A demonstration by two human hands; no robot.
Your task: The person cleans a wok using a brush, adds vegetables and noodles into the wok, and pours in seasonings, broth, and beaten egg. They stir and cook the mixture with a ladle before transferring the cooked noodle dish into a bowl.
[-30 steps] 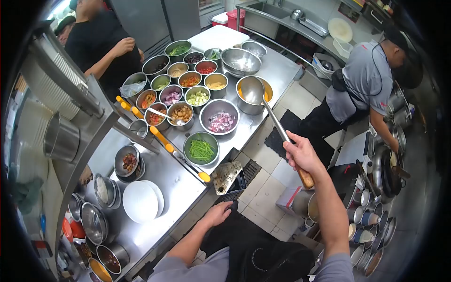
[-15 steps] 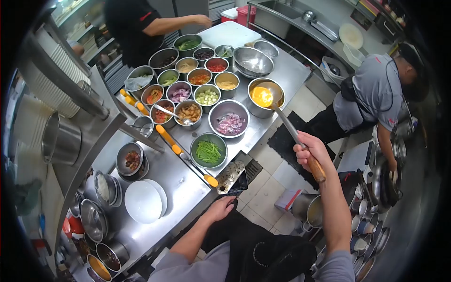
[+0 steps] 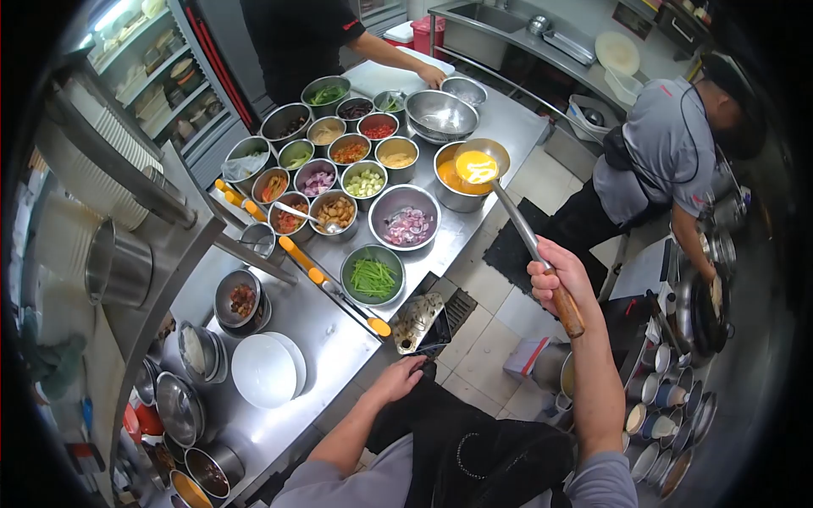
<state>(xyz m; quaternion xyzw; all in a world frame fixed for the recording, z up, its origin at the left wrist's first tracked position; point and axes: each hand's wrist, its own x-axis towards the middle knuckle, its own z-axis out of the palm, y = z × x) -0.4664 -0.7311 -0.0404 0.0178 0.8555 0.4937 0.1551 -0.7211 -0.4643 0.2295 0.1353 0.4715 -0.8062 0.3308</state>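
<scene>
My right hand (image 3: 561, 275) is wrapped round the wooden grip of a long metal ladle (image 3: 518, 222). The ladle's bowl holds glossy yellow-orange liquid, perhaps beaten egg (image 3: 477, 167), above the right side of a steel pot (image 3: 460, 201). More orange liquid shows inside that pot. Low in the middle, my left hand (image 3: 398, 378) is closed around a dark handle-like piece, mostly hidden by the fingers. Just beyond it is a stained metal piece (image 3: 418, 324) with black edges. Nearby stand a bowl of sliced red onion (image 3: 408, 225) and a bowl of cut green stalks (image 3: 372, 278).
Several steel tubs of chopped ingredients crowd the steel counter (image 3: 500, 127). White plates (image 3: 264, 372) sit at left below a shelf post. A co-worker's hand (image 3: 432, 77) reaches by the large steel bowl (image 3: 440, 116). Another person (image 3: 656, 161) bends over a wok at right.
The ladle's bowl has risen clear of the liquid, level with the pot's rim. Across the counter, the co-worker's hand has moved right and down toward the steel bowls. My left hand stays put.
</scene>
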